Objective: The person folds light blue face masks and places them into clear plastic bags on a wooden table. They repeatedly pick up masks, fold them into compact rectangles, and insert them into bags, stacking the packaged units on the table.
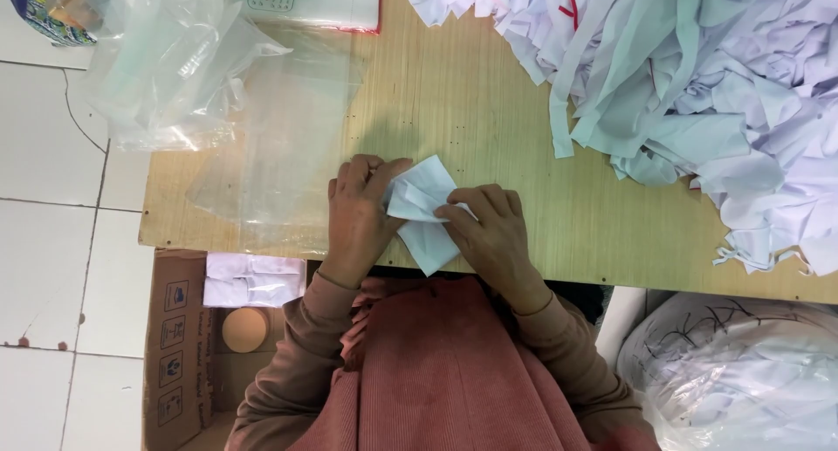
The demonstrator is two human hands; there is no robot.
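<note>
left hand and right hand both pinched shut on a small white folded cloth, wooden surface, clear plastic bags beside, big white cloth pile near

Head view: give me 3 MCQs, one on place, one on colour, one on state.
1. Where is the big heap of white garments?
A. at the table's far right
B. on the floor tiles
C. inside the cardboard box

2. What colour is the folded piece between the hands?
A. red
B. white to very pale blue
C. black

3. How do the hands stand on that piece?
A. both off it
B. only the left hand touches it
C. left hand and right hand both grip it

Answers:
1 A, the heap covers the upper right of the wooden table.
2 B, it reads as pale against the wood.
3 C, fingers of both hands close over its edges at the table's near edge.
</note>
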